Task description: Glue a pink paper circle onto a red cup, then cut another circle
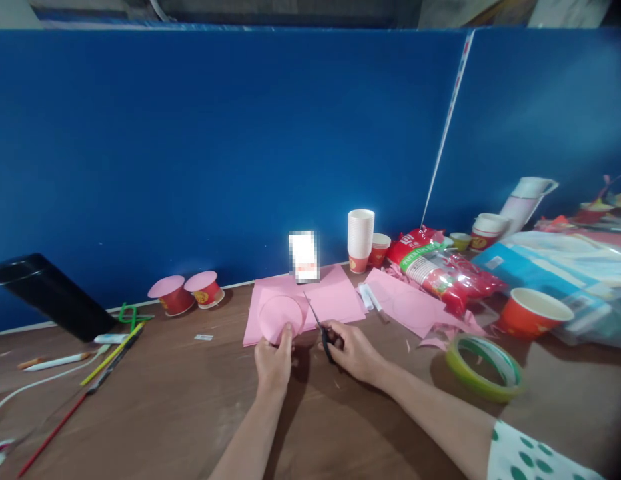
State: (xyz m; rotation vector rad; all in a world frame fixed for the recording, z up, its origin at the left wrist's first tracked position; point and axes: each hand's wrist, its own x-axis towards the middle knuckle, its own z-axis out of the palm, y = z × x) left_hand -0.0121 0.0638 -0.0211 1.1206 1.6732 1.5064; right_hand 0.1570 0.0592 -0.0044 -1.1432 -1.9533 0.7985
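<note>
Pinched in my left hand (275, 363) is a pink paper circle (280, 315), thumb on top near its lower edge. My right hand (353, 350) is closed round the handles of black-handled scissors (326, 337), whose blades point up and to the left, close to the circle's right side. Whether the blades touch the paper I cannot tell. Behind both hands lie pink paper sheets (340, 297) on the brown table. A white marker (374, 300) is just right of the sheets.
A stack of paper cups (361, 237), a red cup bag (435, 263), an orange cup (533, 313) and a tape roll (483, 370) stand or lie to the right. Pink-topped red cups (177, 297), a black case (53, 297) and pens (55, 362) are left. A blue partition (215, 147) rises behind.
</note>
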